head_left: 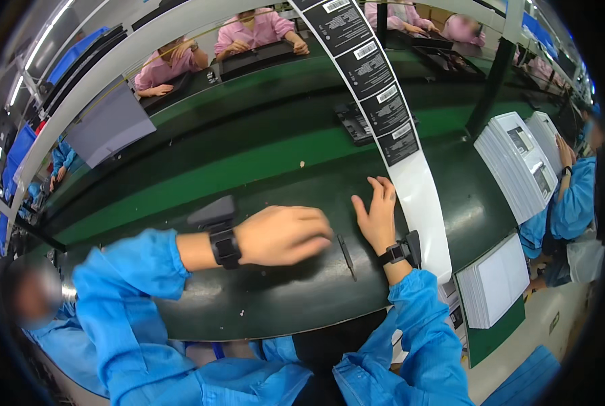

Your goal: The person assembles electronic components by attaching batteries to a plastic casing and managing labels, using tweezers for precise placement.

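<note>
My left hand (285, 235) hovers above the dark green tabletop (208, 308), left of a slim dark pen-like tool (346, 257). Its fingers are blurred by motion, and I see nothing held in them. My right hand (375, 215) is just left of a long strip of black labels (384, 101) on white backing. The thumb is apart from the fingers and nothing shows in the grasp; the fingertips lie close to the strip's left edge, though whether they touch it I cannot tell. Below the printed labels, bare white backing (421, 216) runs past my right wrist.
A stack of white printed pieces (516, 166) stands at the right, with a pile of white sheets (495, 281) nearer me. Across the green belt (235, 162) lies a black part (355, 124). A grey panel (109, 122) is at the far left. Co-workers sit opposite and on both sides.
</note>
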`<state>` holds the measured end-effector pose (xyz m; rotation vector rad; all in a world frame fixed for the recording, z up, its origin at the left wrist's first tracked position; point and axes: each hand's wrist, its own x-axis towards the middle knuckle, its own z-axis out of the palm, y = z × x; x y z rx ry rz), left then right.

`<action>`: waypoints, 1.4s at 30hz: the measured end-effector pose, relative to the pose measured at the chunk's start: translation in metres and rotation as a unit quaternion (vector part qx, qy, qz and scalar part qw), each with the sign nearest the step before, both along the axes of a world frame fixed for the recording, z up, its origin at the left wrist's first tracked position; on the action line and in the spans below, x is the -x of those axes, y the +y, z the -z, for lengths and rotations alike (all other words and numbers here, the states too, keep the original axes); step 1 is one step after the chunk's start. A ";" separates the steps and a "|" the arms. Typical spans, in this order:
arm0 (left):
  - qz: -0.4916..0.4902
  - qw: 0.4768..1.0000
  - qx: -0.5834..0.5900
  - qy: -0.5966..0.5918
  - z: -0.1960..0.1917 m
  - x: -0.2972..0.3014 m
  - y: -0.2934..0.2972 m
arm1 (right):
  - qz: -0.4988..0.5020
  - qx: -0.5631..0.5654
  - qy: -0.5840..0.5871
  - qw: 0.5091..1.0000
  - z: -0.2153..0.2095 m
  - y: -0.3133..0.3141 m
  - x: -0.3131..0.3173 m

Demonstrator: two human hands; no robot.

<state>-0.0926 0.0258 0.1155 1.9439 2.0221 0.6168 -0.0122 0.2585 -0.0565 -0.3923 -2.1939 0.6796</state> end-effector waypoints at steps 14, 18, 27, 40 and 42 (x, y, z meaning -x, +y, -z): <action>-0.363 0.918 -0.113 0.107 0.175 0.119 0.132 | -0.254 0.024 -0.053 0.966 -0.001 -0.006 -0.078; -0.194 0.964 -0.009 0.184 0.183 0.158 0.216 | -0.233 -0.074 -0.072 0.967 -0.018 -0.009 -0.088; -0.287 0.955 -0.018 0.075 0.248 0.180 0.258 | -0.104 0.190 -0.066 0.974 -0.011 0.052 -0.043; -0.397 0.578 -0.361 -0.614 0.150 0.159 0.257 | 0.249 0.056 -0.003 0.967 0.080 0.205 0.077; -0.385 0.644 -0.312 -0.582 0.187 0.178 0.253 | 0.212 0.117 0.032 0.970 0.083 0.200 0.078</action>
